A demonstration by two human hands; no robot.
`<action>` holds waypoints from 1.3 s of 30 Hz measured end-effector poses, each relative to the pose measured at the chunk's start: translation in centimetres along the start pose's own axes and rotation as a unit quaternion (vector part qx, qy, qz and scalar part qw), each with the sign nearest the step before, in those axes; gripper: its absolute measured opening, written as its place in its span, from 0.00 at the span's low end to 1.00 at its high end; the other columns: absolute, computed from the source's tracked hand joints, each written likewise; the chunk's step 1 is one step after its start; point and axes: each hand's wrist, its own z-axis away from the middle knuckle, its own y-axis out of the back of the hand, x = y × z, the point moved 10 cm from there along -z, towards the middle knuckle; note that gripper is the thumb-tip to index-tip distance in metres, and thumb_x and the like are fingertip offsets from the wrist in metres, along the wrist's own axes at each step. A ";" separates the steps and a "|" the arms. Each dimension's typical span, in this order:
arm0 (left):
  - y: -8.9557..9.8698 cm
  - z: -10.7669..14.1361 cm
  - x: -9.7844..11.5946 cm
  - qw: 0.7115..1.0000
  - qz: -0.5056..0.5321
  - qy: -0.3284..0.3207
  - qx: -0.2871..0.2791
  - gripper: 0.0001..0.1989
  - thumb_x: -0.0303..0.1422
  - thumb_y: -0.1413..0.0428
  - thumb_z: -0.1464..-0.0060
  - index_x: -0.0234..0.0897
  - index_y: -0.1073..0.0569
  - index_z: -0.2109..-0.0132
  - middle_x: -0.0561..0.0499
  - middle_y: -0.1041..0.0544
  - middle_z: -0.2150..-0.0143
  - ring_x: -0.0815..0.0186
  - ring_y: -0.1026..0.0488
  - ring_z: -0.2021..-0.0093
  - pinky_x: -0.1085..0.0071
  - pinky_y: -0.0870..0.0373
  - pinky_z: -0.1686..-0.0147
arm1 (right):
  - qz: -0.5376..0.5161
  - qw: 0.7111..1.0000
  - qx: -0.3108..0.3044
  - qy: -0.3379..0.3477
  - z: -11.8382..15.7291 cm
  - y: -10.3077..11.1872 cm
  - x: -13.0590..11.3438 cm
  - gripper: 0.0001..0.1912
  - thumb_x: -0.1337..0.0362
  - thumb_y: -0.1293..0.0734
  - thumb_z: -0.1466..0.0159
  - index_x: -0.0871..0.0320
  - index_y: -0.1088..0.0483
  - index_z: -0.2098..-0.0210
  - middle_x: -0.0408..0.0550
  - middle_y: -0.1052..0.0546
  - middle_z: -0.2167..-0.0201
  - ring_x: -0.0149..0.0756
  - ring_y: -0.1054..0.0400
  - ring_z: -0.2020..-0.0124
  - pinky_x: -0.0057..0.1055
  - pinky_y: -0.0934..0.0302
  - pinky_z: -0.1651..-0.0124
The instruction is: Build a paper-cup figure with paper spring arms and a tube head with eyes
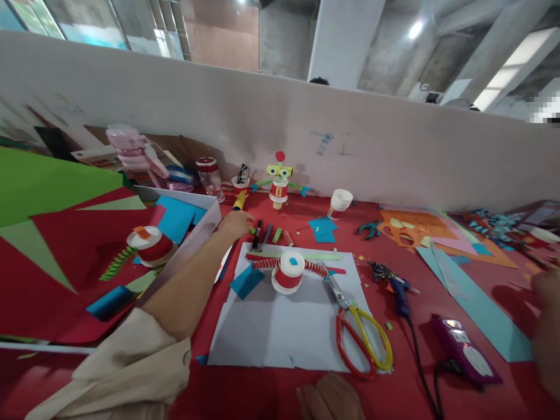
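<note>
- Yellow tube (pixel 240 200): one, tilted, just beyond the left hand (pixel 236 224); whether that grip pinches it, I cannot tell.
- Cup figures: three. The middle one (pixel 289 276), on the white sheet (pixel 249 341), has two spring arms but no head; it looks partly done.
- The far one (pixel 279 189) has head, eyes and arms and looks finished; the one in the box (pixel 217 212) seems to lack a head.
- Right hand (pixel 330 399): low on the desk (pixel 245 394), cut off; its grip cannot be told.
- Loose springs: two; scissors (pixel 350 312): one pair; glue gun (pixel 398 289): one.
</note>
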 end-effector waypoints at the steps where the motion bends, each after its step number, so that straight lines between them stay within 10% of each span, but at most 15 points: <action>1: -0.6 -0.2 0.2 1.000 -0.007 -0.002 -0.008 0.18 0.38 0.43 0.38 0.37 0.29 0.44 0.43 0.27 0.44 0.57 0.26 0.49 0.54 0.26 0.51 | 0.009 1.000 0.000 0.003 0.2 -0.1 0.1 0.12 0.56 0.35 0.30 0.50 0.27 0.49 0.49 0.26 0.45 0.43 0.29 0.49 0.41 0.30 0.51; 5: -2.0 0.2 0.6 1.000 -0.016 -0.004 -0.017 0.17 0.38 0.43 0.38 0.37 0.28 0.45 0.44 0.26 0.45 0.57 0.26 0.49 0.55 0.26 0.51 | 0.047 0.999 -0.005 0.028 1.0 -1.1 0.1 0.11 0.58 0.35 0.30 0.52 0.28 0.50 0.50 0.25 0.49 0.37 0.28 0.55 0.38 0.29 0.54; 8: -1.3 1.3 0.7 1.000 0.009 -0.009 0.013 0.17 0.38 0.43 0.38 0.36 0.28 0.45 0.44 0.26 0.46 0.58 0.26 0.50 0.54 0.26 0.51 | 0.100 0.993 -0.005 0.065 1.1 -1.6 -0.5 0.08 0.68 0.36 0.31 0.58 0.29 0.67 0.42 0.26 0.74 0.29 0.34 0.75 0.28 0.37 0.72; 14: 5.6 5.1 -0.5 0.979 0.131 0.001 0.156 0.12 0.34 0.45 0.40 0.27 0.24 0.56 0.46 0.21 0.58 0.57 0.26 0.51 0.58 0.31 0.47 | 0.185 0.977 -0.030 0.106 0.5 -2.2 -1.4 0.16 0.74 0.39 0.34 0.55 0.36 0.77 0.40 0.35 0.85 0.33 0.42 0.83 0.34 0.51 0.76; 18: 7.7 12.1 -0.6 0.937 0.253 -0.011 0.242 0.21 0.37 0.47 0.39 0.30 0.31 0.43 0.46 0.21 0.52 0.64 0.25 0.53 0.68 0.27 0.53 | 0.179 0.978 -0.049 0.093 0.6 -2.4 -1.2 0.15 0.74 0.38 0.35 0.55 0.35 0.77 0.42 0.33 0.84 0.34 0.41 0.82 0.35 0.50 0.75; 27: -6.3 23.5 4.1 0.700 0.714 0.014 0.017 0.12 0.35 0.30 0.59 0.40 0.19 0.63 0.52 0.20 0.67 0.69 0.25 0.68 0.73 0.27 0.65 | -0.058 0.992 -0.004 -0.115 -1.2 0.7 1.8 0.10 0.69 0.38 0.31 0.57 0.28 0.68 0.44 0.26 0.78 0.33 0.32 0.77 0.28 0.39 0.72; 34: -9.2 24.5 5.6 0.575 0.812 0.070 -0.072 0.15 0.31 0.27 0.63 0.38 0.19 0.65 0.51 0.20 0.66 0.73 0.26 0.72 0.78 0.28 0.68 | -0.209 0.947 0.009 -0.243 -3.5 -0.3 3.5 0.09 0.63 0.36 0.31 0.57 0.26 0.55 0.47 0.22 0.65 0.34 0.28 0.65 0.28 0.34 0.62; 39: -10.0 25.6 6.4 0.544 0.826 0.088 -0.120 0.22 0.31 0.28 0.59 0.37 0.19 0.54 0.53 0.23 0.72 0.74 0.28 0.74 0.80 0.29 0.71 | -0.304 0.915 0.005 -0.266 -3.8 -1.7 3.0 0.13 0.61 0.36 0.31 0.54 0.32 0.47 0.47 0.27 0.60 0.32 0.31 0.64 0.28 0.34 0.63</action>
